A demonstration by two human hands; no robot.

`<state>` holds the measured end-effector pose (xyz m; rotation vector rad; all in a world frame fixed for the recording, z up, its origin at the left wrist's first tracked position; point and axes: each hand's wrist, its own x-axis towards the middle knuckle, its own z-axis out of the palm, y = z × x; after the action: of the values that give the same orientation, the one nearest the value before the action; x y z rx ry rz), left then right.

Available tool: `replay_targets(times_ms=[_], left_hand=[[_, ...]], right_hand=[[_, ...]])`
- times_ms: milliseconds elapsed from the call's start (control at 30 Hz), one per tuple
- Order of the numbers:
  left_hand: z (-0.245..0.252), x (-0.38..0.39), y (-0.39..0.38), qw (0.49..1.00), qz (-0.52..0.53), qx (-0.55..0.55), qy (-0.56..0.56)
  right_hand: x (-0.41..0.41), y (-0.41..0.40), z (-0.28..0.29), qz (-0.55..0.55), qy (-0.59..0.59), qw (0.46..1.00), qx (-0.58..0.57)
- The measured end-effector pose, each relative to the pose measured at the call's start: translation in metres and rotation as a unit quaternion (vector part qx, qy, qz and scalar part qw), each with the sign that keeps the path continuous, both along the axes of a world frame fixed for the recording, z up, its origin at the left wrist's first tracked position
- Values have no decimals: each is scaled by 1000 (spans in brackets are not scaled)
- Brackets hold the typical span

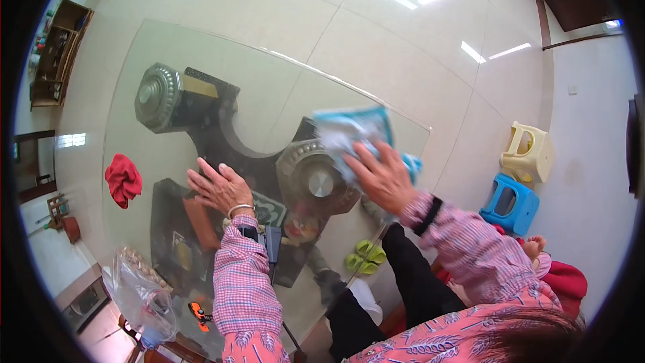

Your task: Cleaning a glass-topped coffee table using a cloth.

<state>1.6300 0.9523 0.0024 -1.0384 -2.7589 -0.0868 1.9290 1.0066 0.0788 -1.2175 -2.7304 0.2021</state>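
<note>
A large glass tabletop (262, 80) on a dark, ornate base lies before me. My right hand (380, 176) presses a blue-and-white cloth (352, 128) over the glass, above a round metal boss of the base; hand and cloth are slightly blurred. My left hand (221, 186), with a bangle at the wrist, is over the middle of the glass, fingers spread and holding nothing. To its left a crumpled red cloth (123, 180) rests on the tabletop.
Near the lower left glass edge are a clear plastic bag (141, 297) and an orange-and-black object (200, 316). Green slippers (365, 257) stand on the floor. At right are a cream stool (526, 154) and a blue stool (511, 205); close below them, another person's bare foot (534, 247) shows.
</note>
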Motion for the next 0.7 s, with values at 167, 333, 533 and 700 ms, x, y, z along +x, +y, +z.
replay_targets(times_ms=[167, 333, 533, 700], left_hand=[[7, -1, -1, 1000, -2, -16, 15], [12, 2, 5, 1000, -14, -14, 24], [9, 0, 3, 1000, -12, -3, 25], [10, 1, -2, 999, -21, -17, 38]], right_hand=[[29, -33, 9, -13, -27, 999, -37], [-47, 22, 6, 20, 18, 999, -23], [-35, 19, 5, 64, 25, 997, -31], [18, -35, 20, 35, -17, 995, -90]])
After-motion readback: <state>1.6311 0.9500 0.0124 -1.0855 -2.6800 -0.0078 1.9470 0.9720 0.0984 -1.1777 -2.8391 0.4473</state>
